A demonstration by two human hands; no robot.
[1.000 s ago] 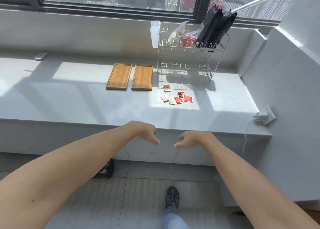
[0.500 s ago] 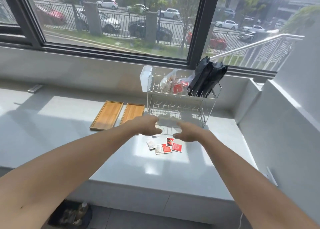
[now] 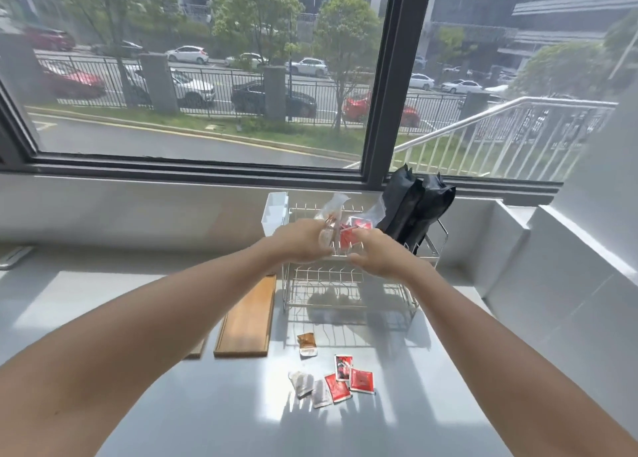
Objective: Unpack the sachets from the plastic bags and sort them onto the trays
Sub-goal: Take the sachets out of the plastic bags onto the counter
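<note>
Two clear plastic bags of sachets sit on the top tier of a wire rack [image 3: 348,285]: one with pale and brown sachets [image 3: 332,211], one with red sachets [image 3: 359,222]. My left hand [image 3: 302,244] closes its fingers on the pale bag. My right hand [image 3: 378,254] is at the red bag, thumb and fingers apart. Loose sachets lie on the counter: a brown one [image 3: 306,343], red ones [image 3: 361,380], grey-white ones [image 3: 303,384]. One wooden tray [image 3: 247,318] lies left of the rack. The second tray [image 3: 195,352] is mostly hidden under my left forearm.
Two black pouches [image 3: 411,211] lean in the rack's right end. A white plastic box [image 3: 274,211] hangs on its left side. A small grey device [image 3: 13,257] lies far left on the counter. A wall step bounds the counter [image 3: 103,294] on the right.
I have stepped closer and the view has tilted up. Both hands rose from above the counter to the bags on the rack's top tier, and the left one took hold of a bag.
</note>
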